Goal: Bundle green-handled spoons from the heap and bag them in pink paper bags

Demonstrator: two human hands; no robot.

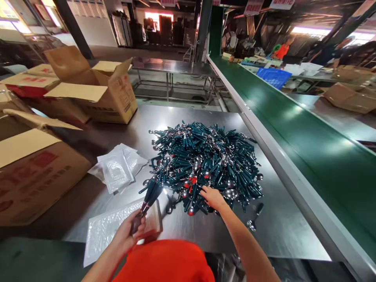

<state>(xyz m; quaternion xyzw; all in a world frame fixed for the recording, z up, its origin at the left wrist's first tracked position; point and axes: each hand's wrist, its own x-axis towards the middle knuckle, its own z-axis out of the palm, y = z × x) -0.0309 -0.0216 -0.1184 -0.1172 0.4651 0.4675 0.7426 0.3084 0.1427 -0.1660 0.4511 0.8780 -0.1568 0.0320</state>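
A big heap of spoons with dark teal handles (205, 160) lies on the steel table (123, 133). My left hand (131, 231) grips a small bunch of these spoons (152, 192) by their bowls, the handles fanning up and away toward the heap. My right hand (214, 197) reaches into the near edge of the heap, its fingers down among the spoons; what it grips is hidden. A single loose spoon (255, 217) lies just right of that hand.
Clear plastic bags lie left of the heap (119, 170), and a bubble-wrap sheet (108, 229) sits under my left hand. Open cardboard boxes (96, 90) stand along the left side. A green conveyor belt (308, 133) runs along the right, with people at work beyond it.
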